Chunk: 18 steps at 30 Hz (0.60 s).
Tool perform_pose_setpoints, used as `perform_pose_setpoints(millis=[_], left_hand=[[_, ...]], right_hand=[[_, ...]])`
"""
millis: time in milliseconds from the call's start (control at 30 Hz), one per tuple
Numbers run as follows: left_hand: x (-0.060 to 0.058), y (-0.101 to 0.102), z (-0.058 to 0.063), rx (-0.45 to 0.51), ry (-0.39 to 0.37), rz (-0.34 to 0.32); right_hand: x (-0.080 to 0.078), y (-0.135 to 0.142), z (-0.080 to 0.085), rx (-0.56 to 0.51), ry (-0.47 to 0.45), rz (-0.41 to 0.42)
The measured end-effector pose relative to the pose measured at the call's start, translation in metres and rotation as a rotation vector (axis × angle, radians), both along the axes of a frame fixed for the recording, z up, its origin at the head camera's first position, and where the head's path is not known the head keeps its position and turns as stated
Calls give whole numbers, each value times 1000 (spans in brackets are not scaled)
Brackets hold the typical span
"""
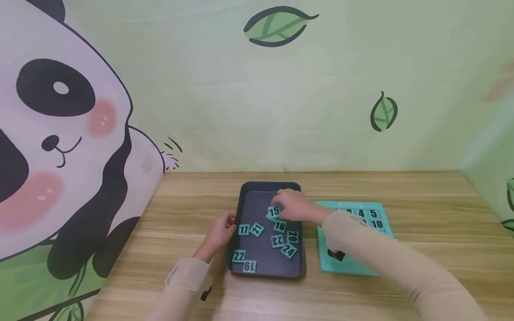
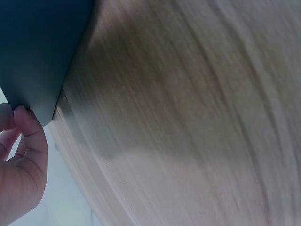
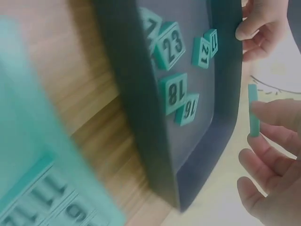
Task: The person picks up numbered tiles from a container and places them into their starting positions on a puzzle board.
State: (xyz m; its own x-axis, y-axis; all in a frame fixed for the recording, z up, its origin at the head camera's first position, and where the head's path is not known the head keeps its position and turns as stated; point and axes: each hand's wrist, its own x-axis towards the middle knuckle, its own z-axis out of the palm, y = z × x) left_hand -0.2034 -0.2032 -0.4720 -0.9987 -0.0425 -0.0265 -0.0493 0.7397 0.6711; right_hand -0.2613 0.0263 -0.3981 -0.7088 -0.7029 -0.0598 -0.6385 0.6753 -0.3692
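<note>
My right hand (image 1: 292, 205) pinches a teal number tile marked 15 (image 1: 274, 211) over the far right part of a dark tray (image 1: 267, 258). Seen edge-on in the right wrist view, that tile (image 3: 254, 113) sits between thumb and fingertips, raised clear of the tray. My left hand (image 1: 218, 232) holds the tray's left rim; the left wrist view has its curled fingers (image 2: 34, 136) against the tray wall. Several tiles lie loose inside, among them 18 (image 1: 279, 226), 16 (image 3: 190, 109), 23 (image 1: 277, 241), 21 (image 1: 256, 229) and 22 (image 1: 238, 256).
Right of the tray lies a teal number board (image 1: 331, 265), with tiles such as 5 (image 1: 374, 214) and 10 (image 1: 376, 224) in its far rows. My right forearm (image 1: 373, 243) crosses over it. Both stand on a wooden table (image 1: 192, 191) against a printed wall.
</note>
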Motion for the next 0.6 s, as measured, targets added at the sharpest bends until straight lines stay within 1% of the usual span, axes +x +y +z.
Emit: perform_pose_setpoints(millis=[133,267,400,600], left_hand=[[0,0,-1,3,-16,7],[0,1,-1,5,-27,10],[1,2,0,2,-21,6],[-1,2,1,-1,-51,20]], right_hand=[[3,29,1,-50,-70,4],[10,61,2,-62,-168,-69],[12,94,-1,-43,-180,-127],[12,137,-11,-74,-153,-154]])
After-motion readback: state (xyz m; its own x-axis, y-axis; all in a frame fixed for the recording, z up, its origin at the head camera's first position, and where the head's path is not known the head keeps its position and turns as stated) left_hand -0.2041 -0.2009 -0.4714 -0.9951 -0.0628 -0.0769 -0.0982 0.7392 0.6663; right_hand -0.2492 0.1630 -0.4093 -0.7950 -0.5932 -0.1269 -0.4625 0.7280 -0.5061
